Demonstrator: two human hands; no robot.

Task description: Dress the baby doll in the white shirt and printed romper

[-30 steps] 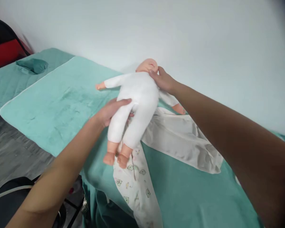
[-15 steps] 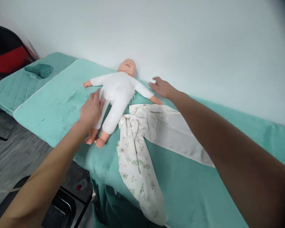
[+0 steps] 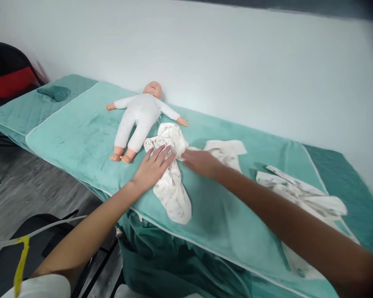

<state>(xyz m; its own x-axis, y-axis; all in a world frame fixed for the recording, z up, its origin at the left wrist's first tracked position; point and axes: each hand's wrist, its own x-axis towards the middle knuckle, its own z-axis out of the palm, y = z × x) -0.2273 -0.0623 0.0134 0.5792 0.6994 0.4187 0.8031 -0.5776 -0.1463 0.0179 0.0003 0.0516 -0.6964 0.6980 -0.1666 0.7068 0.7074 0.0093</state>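
A baby doll [image 3: 139, 117] in a white bodysuit lies on its back on the teal padded table [image 3: 81, 136], head toward the wall. Just right of its legs lies a crumpled printed baby garment [image 3: 171, 182]. My left hand [image 3: 153, 167] rests flat on that garment, fingers spread. My right hand [image 3: 199, 162] is beside it at the garment's right edge, blurred by motion, fingers hard to read. A plain white cloth [image 3: 225, 150] lies bunched behind my right hand.
Another printed garment [image 3: 301, 198] lies spread at the right of the table. A dark green pad [image 3: 53, 92] sits at the far left end. A black and red chair [image 3: 9, 74] stands beyond it. The white wall runs along the table's far side.
Both hands have let go of the doll, which now lies on the table at the left. They have moved right and down onto the printed garment, which is now bunched up.
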